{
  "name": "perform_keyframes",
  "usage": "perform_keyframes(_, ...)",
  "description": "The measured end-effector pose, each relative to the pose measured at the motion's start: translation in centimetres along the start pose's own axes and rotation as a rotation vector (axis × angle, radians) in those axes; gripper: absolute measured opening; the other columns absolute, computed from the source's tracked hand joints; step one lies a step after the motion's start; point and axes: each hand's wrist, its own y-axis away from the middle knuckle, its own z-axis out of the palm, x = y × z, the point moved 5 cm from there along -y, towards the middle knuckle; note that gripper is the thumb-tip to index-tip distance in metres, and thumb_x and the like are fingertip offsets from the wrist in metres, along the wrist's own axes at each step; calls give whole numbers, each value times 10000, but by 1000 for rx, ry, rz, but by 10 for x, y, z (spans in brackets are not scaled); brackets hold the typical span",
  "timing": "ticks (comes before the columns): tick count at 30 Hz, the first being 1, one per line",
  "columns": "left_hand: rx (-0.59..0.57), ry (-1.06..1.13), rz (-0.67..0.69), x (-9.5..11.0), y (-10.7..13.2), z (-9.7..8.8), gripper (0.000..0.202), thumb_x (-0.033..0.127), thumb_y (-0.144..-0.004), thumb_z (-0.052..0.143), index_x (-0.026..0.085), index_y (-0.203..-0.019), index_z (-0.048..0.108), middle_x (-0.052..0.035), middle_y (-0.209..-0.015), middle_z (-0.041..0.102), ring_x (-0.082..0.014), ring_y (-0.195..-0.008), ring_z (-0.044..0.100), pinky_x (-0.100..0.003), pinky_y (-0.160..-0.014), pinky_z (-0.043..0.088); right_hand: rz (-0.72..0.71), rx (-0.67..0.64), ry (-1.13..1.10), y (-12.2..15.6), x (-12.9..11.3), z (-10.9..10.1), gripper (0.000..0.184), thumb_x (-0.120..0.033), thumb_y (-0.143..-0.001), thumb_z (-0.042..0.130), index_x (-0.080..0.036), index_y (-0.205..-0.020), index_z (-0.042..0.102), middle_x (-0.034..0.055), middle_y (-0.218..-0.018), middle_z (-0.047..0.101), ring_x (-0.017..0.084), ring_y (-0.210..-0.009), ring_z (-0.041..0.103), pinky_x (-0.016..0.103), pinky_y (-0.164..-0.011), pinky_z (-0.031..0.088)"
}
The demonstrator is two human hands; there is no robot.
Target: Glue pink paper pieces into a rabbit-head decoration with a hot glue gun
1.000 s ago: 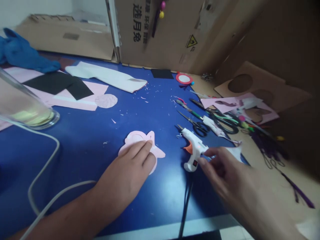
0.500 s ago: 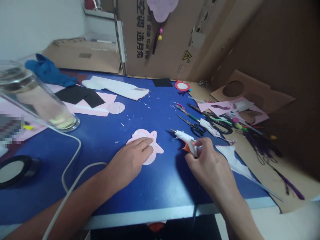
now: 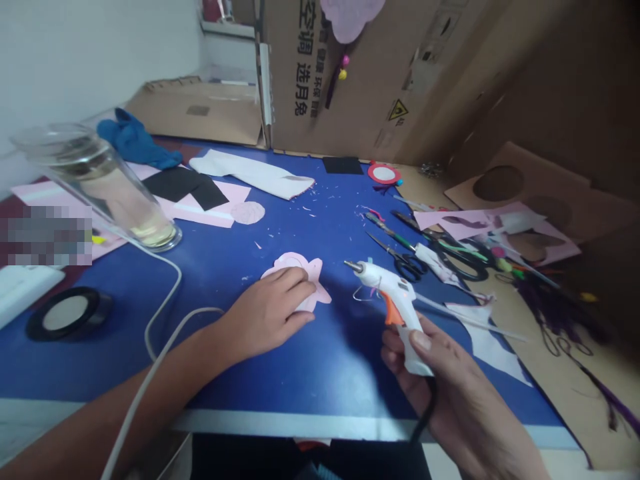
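My right hand (image 3: 440, 380) is closed around the handle of a white hot glue gun (image 3: 393, 283), held up above the table's front right. Its orange trigger faces left, its metal nozzle points left, and a glue stick juts from its back. A thin strand of glue hangs below the nozzle. My left hand (image 3: 275, 303) is closed over a pink scalloped paper cutout (image 3: 315, 280) on the blue table, fingers bent and pressed together on it. The hand hides much of the cutout and its grip underneath.
Black-handled scissors (image 3: 407, 263), other tools and paper scraps (image 3: 493, 343) lie to the right. A tall glass of pale liquid (image 3: 135, 207), black tape (image 3: 67, 313) and a white cable (image 3: 173, 263) are at left. Cardboard panels (image 3: 370, 93) stand behind.
My right hand has turned and lifted the glue gun off the table, now gripping its handle. My left fingers have bent more over the cutout. The whole view has shifted slightly.
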Motion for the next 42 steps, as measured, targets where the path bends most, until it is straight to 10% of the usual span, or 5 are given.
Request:
perform_keyframes(9,-26,25,33,-4,-1,-10,395,46,-974,499,203,-1234,752,-113,-1359,776,-284,-1341,691,-486,-1178,546,57,-304,-53,-12,-22,17,454,-566,-810,936,-217,-1063,795,-31,-756,484,91,-583,375,188,-458,381)
perform_keyframes(16,0,79,-100,-5,7,-13,484,-24,-943,428,194,-1248,734,-105,-1446,766,-238,-1413,679,-433,-1198,554,-216,32,720,-8,-32,-9,606,-803,-873,784,-224,-735,676,18,-685,580,139,-572,425,265,-479,309)
perform_keyframes(24,153,-6,-318,17,1,-8,114,189,-1035,644,193,-1132,704,-105,-1248,789,-280,-1176,739,-430,-1019,605,-304,42,869,-32,-32,-22,563,-779,-899,772,-249,-743,666,-31,-572,480,153,-536,394,289,-493,360)
perform_keyframes(35,97,-109,-359,17,4,3,293,252,-1026,696,189,-1311,674,-117,-1252,733,-316,-1184,703,-471,-1032,577,-87,-101,114,-55,-26,7,423,-592,-785,967,-254,-998,827,93,-1130,830,277,-1031,784,412,-869,693)
perform_keyframes(42,147,-123,-365,18,9,3,312,291,-986,737,226,-1285,680,-99,-1237,734,-312,-1140,714,-453,-992,591,-20,-244,-66,-53,-30,36,324,-569,-904,889,-298,-1062,813,78,-1280,815,335,-1349,723,605,-1135,629)
